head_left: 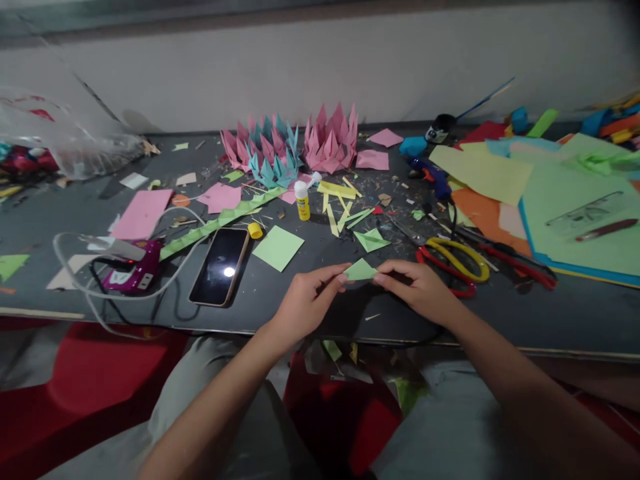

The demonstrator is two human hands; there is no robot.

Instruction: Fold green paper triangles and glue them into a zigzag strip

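Note:
Between my two hands is a small folded piece of light green paper, its peak pointing away from me, just above the table's front part. The fingers of my left hand pinch its left corner, and my right hand pinches the right corner. Just beyond it lies another folded green paper piece. A flat green paper square rests to the left, next to a yellow cap. Behind stands an uncapped yellow glue stick.
Pink and blue folded-paper crowns stand by the wall. A phone, a purple power adapter with cables and a long green folded strip lie left. Red-and-yellow scissors, pliers and stacked coloured paper lie right.

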